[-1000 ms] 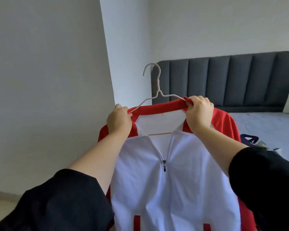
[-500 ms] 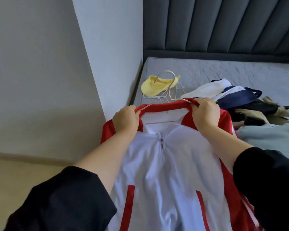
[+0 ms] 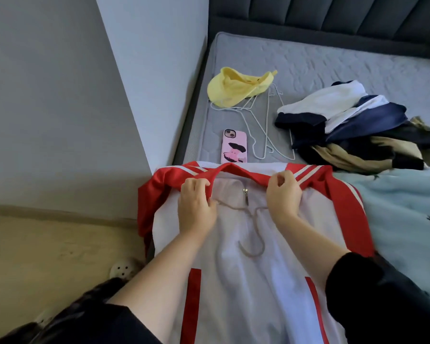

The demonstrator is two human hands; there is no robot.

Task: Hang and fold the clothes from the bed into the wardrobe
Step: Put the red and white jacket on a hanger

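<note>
A white jacket with red sleeves and collar (image 3: 236, 281) lies spread over the near edge of the bed (image 3: 308, 60). My left hand (image 3: 195, 207) grips the red collar on the left, and my right hand (image 3: 283, 197) pinches it on the right. A pale wire hanger (image 3: 252, 228) lies on the white front between my hands, its hook pointing toward me. The hanger's arms run under my fingers. The zip pull shows just below the collar.
Behind the jacket on the grey mattress lie a pink phone (image 3: 234, 150), several loose white hangers (image 3: 263, 122), a yellow cap (image 3: 236, 88) and a pile of dark and white clothes (image 3: 353, 125). A light blue cloth (image 3: 405, 212) covers the right. A wall corner (image 3: 144, 95) stands left.
The jacket came down from held up in the air onto the bed. The hanger's hook, upright above the collar before, now lies flat on the jacket front pointing toward me.
</note>
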